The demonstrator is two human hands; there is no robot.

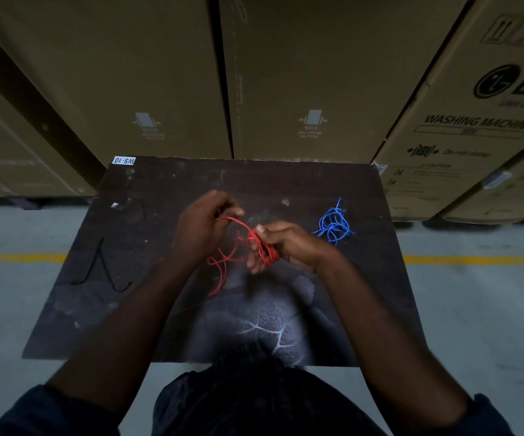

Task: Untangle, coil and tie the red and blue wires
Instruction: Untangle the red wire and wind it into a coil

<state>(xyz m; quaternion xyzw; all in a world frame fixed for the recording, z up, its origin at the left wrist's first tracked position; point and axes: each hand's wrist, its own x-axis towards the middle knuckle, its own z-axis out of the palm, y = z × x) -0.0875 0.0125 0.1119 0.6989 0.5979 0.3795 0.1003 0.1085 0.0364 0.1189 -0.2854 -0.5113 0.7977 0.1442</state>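
Observation:
A red wire is held above the middle of the dark table. My right hand grips a bundle of its loops, wound around the fingers. My left hand pinches a strand of the same wire and holds it up and to the left. Loose red loops and one free end hang below my hands toward the table. A tangled blue wire lies alone on the table, to the right of my right hand and apart from it.
A thin black cord lies bent on the table's left side. A white label marks the far left corner. Tall cardboard boxes stand right behind the table. Grey floor with a yellow line runs on both sides.

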